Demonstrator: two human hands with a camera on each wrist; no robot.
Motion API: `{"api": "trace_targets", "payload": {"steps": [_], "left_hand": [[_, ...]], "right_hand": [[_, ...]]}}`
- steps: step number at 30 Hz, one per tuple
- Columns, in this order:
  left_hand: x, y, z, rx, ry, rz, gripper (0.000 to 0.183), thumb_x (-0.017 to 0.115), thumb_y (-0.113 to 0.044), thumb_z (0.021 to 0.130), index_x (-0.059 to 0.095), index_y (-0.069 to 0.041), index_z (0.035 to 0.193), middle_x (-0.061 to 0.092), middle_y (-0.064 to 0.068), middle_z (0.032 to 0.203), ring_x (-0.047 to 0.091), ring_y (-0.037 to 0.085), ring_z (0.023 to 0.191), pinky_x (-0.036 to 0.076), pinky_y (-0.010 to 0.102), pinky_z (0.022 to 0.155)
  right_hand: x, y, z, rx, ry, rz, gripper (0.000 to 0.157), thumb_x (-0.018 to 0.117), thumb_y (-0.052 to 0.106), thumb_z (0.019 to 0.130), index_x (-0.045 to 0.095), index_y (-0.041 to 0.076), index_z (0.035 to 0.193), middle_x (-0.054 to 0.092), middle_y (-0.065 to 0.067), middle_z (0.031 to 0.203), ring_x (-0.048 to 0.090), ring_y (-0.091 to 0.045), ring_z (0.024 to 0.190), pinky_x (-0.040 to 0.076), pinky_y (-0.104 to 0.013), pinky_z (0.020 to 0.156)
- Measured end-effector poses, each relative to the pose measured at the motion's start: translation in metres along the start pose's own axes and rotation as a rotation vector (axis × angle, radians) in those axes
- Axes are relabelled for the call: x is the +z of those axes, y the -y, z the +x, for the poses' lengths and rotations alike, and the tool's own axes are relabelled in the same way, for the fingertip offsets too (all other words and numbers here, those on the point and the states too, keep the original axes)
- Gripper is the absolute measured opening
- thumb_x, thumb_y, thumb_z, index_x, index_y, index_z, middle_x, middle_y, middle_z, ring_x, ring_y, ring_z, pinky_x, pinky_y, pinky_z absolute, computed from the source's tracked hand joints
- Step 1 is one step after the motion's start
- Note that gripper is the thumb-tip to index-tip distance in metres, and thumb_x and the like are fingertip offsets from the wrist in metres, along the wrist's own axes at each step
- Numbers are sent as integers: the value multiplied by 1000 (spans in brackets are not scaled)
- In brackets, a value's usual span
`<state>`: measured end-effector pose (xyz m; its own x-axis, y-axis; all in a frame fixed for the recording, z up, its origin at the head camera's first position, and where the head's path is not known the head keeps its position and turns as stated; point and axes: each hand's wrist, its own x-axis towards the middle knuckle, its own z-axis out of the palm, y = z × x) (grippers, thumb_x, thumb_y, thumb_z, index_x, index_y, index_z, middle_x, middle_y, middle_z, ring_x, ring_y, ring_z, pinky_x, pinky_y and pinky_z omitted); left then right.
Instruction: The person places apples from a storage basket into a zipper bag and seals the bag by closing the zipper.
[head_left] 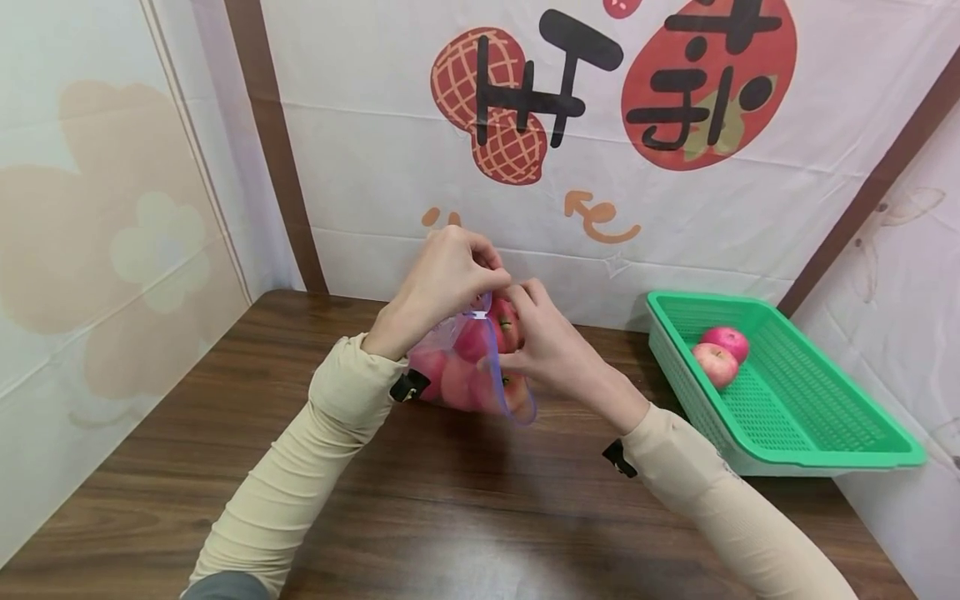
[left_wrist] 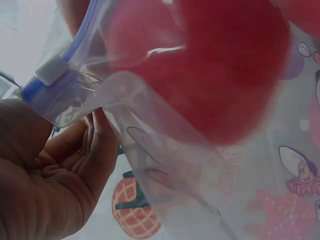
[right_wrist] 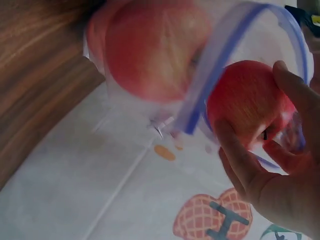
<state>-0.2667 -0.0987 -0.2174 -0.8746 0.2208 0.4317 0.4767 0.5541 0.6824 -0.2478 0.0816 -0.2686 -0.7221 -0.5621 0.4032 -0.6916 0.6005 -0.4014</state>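
Observation:
A clear zip bag (head_left: 450, 379) with a blue-purple zip edge (right_wrist: 220, 70) stands on the table and bulges with several red apples (right_wrist: 155, 50). My left hand (head_left: 442, 271) pinches the bag's top corner, close to the white zip slider (left_wrist: 52, 70). At the open mouth, my right hand (head_left: 558, 346) grips a red apple (right_wrist: 250, 100) with its fingers and thumb. That apple sits partly inside the zip rim, its stem facing the hand. Printed cartoon figures (left_wrist: 302, 175) show on the bag's wall. My left fingertips are partly hidden behind the bag.
To the right stands a green plastic basket (head_left: 840, 457) holding two apples (head_left: 716, 365). A dark wooden table (head_left: 465, 517) lies under everything. Printed fabric walls (head_left: 360, 167) close off the back and both sides.

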Motion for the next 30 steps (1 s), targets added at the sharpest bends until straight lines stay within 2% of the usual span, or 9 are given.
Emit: {"api": "trace_targets", "payload": {"steps": [3,6,7,11,13,14,18,21,30], "left_hand": [[-1,0,1,19,-2,-21,9,65,-13,78,72,-10,73,70,3,69,63,16,53,53,28,52],[-4,3,3,41,-21,-47,10,64,-10,78,72,-8,73,70,5,70,64,17,51,56,30,54],[-6,4,3,48,-38,-39,10,64,-11,78,72,-8,73,70,6,69,64,17,51,57,29,62],[-14,13,3,40,-108,-33,8,66,-11,78,72,-8,73,69,5,68,64,18,48,55,27,59],[-17,18,3,28,-128,-32,8,67,-12,78,72,-8,74,69,5,67,64,18,48,54,25,57],[-18,20,2,19,-125,-44,8,67,-12,78,72,-8,74,68,5,67,64,18,48,51,27,48],[-21,25,-1,-3,-117,-45,8,66,-12,78,73,-7,76,68,5,67,65,19,49,50,25,47],[-22,28,-5,-15,-114,-31,8,66,-12,78,73,-8,76,67,4,67,64,19,49,48,25,46],[-27,24,-15,-31,-66,-1,8,65,-15,78,72,-14,75,68,3,68,65,21,52,47,27,47]], "right_hand": [[2,-3,1,-40,-19,76,66,84,16,78,51,6,133,46,-16,116,58,-26,103,57,-31,83],[1,-6,1,-92,-26,101,54,80,5,79,56,2,128,49,-18,115,64,-29,104,58,-35,88],[-1,-8,1,-106,-26,97,51,79,3,80,57,2,126,50,-17,114,65,-29,104,57,-35,89],[-10,-13,-4,-116,-22,87,45,77,3,82,60,5,124,54,-14,116,64,-29,109,56,-37,93],[-16,-16,-8,-91,-27,75,44,77,5,83,61,6,124,55,-11,117,63,-27,111,56,-36,92],[-19,-19,-10,-80,-32,67,45,77,6,82,61,7,124,55,-10,118,62,-26,111,56,-36,92],[-34,-30,-19,-53,-64,7,47,80,12,82,61,7,125,57,-9,119,59,-22,112,56,-38,90],[-48,-39,-23,-29,-84,-31,52,81,18,81,60,7,128,57,-10,123,57,-23,113,55,-44,91],[-89,-62,-30,137,-83,-137,56,78,20,84,56,7,134,52,-17,128,50,-34,119,47,-55,97]]}}
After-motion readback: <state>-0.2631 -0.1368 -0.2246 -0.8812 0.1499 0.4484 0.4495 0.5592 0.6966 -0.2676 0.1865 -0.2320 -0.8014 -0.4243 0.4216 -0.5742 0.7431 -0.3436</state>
